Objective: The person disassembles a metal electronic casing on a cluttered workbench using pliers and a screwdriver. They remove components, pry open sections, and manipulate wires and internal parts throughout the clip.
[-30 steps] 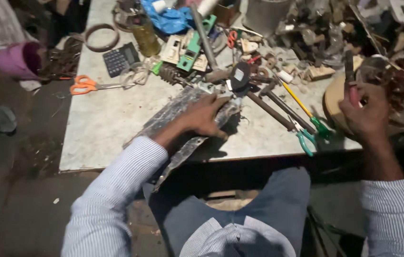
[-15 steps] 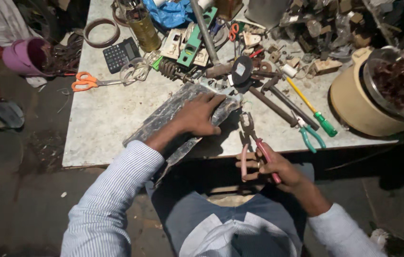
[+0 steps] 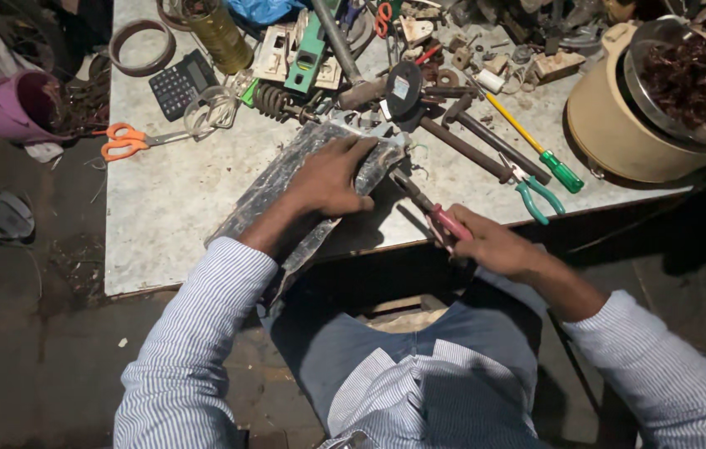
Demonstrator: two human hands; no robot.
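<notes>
Left hand (image 3: 332, 176) pressed flat, fingers spread, on dark metal slab (image 3: 303, 187) lying diagonally over the counter (image 3: 170, 216) near edge. Right hand (image 3: 490, 243) clamped on red-handled pliers (image 3: 429, 209), nose at slab's far right corner.

Your left hand (image 3: 332, 179) covers the middle of the dark slab (image 3: 286, 195); your right hand (image 3: 494, 245) hides the pliers' (image 3: 432, 212) handles.

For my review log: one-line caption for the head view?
Left hand presses a flat dark panel; right hand holds red-handled pliers against its edge.

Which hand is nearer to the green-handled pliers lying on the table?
Right. The right hand, gripping red-handled pliers, sits just below-left of the green-handled pliers; the left hand rests on the dark slab, farther left.
</notes>
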